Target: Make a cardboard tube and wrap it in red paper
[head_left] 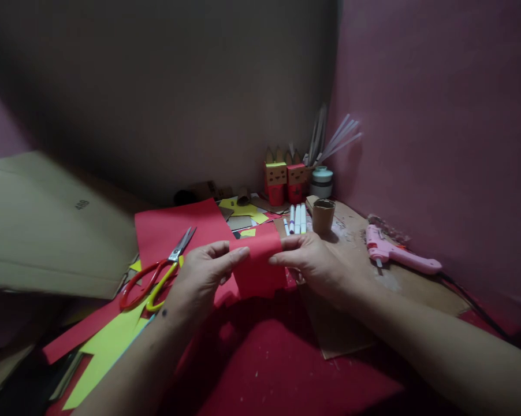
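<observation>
Between my two hands is a piece of red paper [259, 268], held up over the red tabletop and bent along its upper edge. My left hand [208, 266] pinches its left side, thumb on the near face. On the right side, the thumb and fingers of my right hand [310, 260] close on the same paper. Scissors [174, 254] with one red and one yellow handle lie just left of my left hand, on a large red sheet [178, 222]. A short cardboard tube [323, 217] stands upright beyond my right hand, near several white markers [297, 219].
A pink glue gun [394, 252] with a cord lies at the right. Two decorated red boxes with faces [282, 179], a lidded jar [322, 182] and glue sticks [341, 137] stand at the back. Yellow paper [113, 341] and a large cardboard panel [56, 225] are on the left.
</observation>
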`<control>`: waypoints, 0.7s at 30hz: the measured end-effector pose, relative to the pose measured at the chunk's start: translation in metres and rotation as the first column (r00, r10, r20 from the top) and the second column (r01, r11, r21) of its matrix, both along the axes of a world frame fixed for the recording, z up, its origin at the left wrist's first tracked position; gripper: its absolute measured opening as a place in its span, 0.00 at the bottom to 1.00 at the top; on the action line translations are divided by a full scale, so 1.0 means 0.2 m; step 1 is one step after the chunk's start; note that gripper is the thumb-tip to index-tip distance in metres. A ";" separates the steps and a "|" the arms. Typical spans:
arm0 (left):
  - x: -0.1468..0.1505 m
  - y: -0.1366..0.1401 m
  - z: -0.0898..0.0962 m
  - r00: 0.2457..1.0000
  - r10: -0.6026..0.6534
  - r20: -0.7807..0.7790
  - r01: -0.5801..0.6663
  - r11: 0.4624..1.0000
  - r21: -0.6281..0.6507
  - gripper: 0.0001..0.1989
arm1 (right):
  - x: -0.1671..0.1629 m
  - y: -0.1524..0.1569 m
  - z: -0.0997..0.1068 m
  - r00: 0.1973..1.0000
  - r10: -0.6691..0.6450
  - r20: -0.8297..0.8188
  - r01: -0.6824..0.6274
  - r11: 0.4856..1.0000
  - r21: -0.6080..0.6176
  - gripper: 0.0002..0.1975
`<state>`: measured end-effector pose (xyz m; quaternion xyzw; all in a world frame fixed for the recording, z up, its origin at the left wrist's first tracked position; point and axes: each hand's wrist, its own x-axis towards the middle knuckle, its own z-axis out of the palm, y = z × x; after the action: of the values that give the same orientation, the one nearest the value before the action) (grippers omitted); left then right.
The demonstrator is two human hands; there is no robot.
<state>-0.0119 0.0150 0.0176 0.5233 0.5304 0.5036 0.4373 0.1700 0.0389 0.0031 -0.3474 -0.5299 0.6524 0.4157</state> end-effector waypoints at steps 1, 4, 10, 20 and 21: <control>0.00 -0.01 0.01 0.999 -0.018 -0.032 0.018 1.000 -0.013 0.10 | 0.00 0.01 -0.01 1.000 0.000 -0.009 0.000 1.000 -0.008 0.05; 0.00 -0.01 0.02 0.994 -0.066 -0.091 0.064 0.998 -0.029 0.13 | 0.01 0.05 -0.03 0.998 0.007 -0.056 -0.009 0.999 -0.037 0.04; -0.07 0.02 0.04 0.993 0.115 0.019 -0.116 0.988 0.105 0.13 | 0.03 0.12 -0.05 0.979 -0.042 -0.198 -0.024 0.947 -0.319 0.14; 0.00 -0.03 0.03 0.913 0.041 -0.405 0.124 0.919 0.374 0.17 | 0.06 0.15 -0.05 0.954 -0.085 -0.289 -0.101 0.813 -0.573 0.13; 0.02 -0.04 0.02 0.918 0.057 -0.392 0.109 0.915 0.388 0.21 | 0.05 0.15 -0.06 0.955 -0.083 -0.284 -0.101 0.811 -0.576 0.13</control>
<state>-0.0089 0.0072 0.0213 0.6997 0.4855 0.4798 0.2109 0.1806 0.0685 -0.0083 -0.3542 -0.2369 0.8300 0.3599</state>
